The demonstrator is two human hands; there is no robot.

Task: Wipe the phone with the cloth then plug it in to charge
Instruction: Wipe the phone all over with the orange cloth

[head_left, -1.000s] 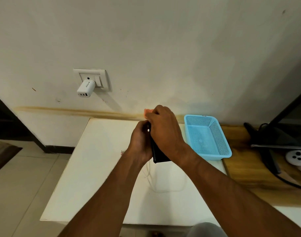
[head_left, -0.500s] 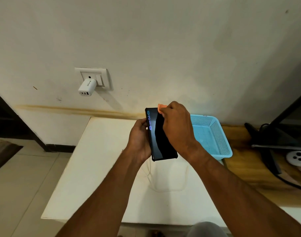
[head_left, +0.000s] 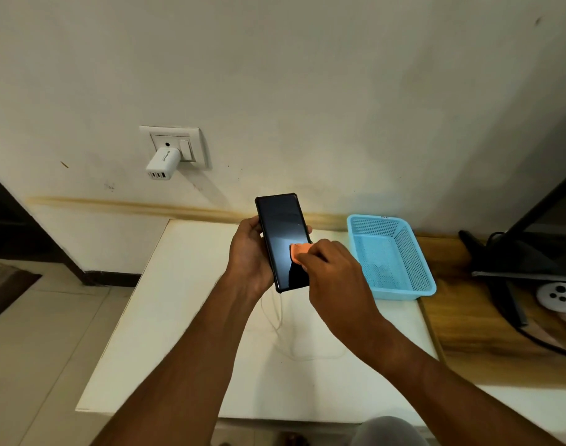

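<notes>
Near the middle of the frame the person holds a black, rectangular phone in a dark bumper case point(head_left: 283, 243) upright above the table, its dark glass screen facing the camera and catching a pale glare. The left hand point(head_left: 249, 255) grips it from the left edge, palm behind the case, with a couple of fingertips curling round the right edge. The right hand point(head_left: 331, 272) comes in from the lower right and pinches a small, folded orange cloth point(head_left: 298, 251) between thumb and fingers, pressing it against the lower right part of the screen.

Below the hands sits a white, flat-topped table point(head_left: 178, 317), and a thin white cable point(head_left: 277, 317) lies looped on it just under the phone; neither end can be made out. To the right of the hands, at the table's far right corner, rests a light blue perforated plastic basket point(head_left: 413, 272). In the upper left of the frame a white wall socket plate point(head_left: 191, 143) carries a white multi-port charger block point(head_left: 162, 164), plugged in and jutting out from the wall. At the right edge a wooden-topped surface point(head_left: 468, 333) holds dark equipment and black cords, with a white rounded object point(head_left: 556, 296) partly in view.
</notes>
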